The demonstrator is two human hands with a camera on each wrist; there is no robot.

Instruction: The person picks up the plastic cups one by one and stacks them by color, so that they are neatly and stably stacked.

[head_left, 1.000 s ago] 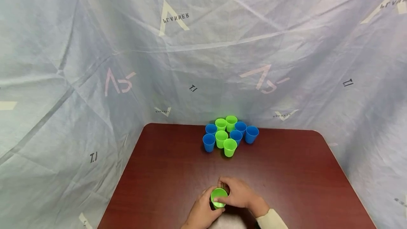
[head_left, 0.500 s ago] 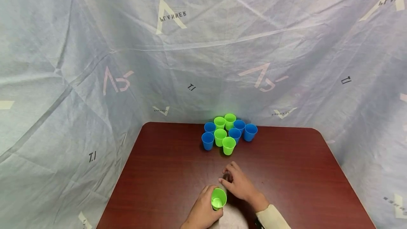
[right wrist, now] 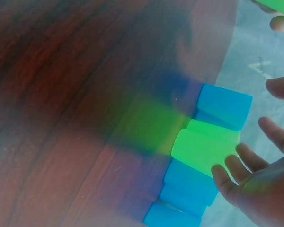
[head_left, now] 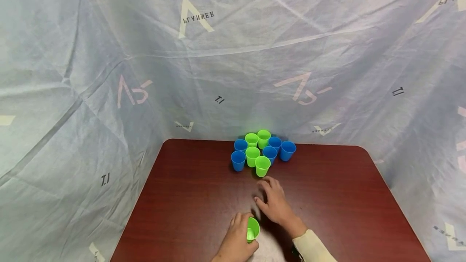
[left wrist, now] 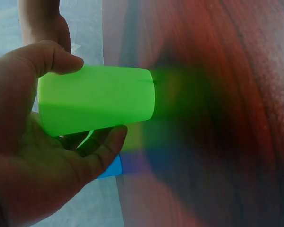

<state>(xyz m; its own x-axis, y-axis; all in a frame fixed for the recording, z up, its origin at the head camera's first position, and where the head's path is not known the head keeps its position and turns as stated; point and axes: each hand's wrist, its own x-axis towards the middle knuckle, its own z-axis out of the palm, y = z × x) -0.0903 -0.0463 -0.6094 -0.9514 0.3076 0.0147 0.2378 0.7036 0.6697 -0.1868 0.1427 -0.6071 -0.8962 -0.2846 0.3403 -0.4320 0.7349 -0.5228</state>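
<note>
Near the front of the table, my left hand (head_left: 238, 237) grips a green plastic cup (head_left: 253, 229), thumb on one side and fingers on the other. The left wrist view shows this cup (left wrist: 97, 99) standing upright just off or at the tabletop; I cannot tell which. My right hand (head_left: 276, 205) holds nothing, its fingers spread and slightly bent. It hovers between that cup and a cluster of cups, nearest to the front green cup (head_left: 262, 166). In the right wrist view its fingers (right wrist: 248, 158) stand apart from one another in front of the cluster.
At the back of the dark red table (head_left: 196, 197) several blue and green cups stand mouth up in a tight group, with a blue cup (head_left: 238, 160) on the left and another blue cup (head_left: 287, 151) on the right. Grey printed cloth (head_left: 233, 72) hangs around the table.
My right hand has let go of the green cup and moved forward toward the cluster, its fingers spreading. My left hand still grips the cup in nearly the same place.
</note>
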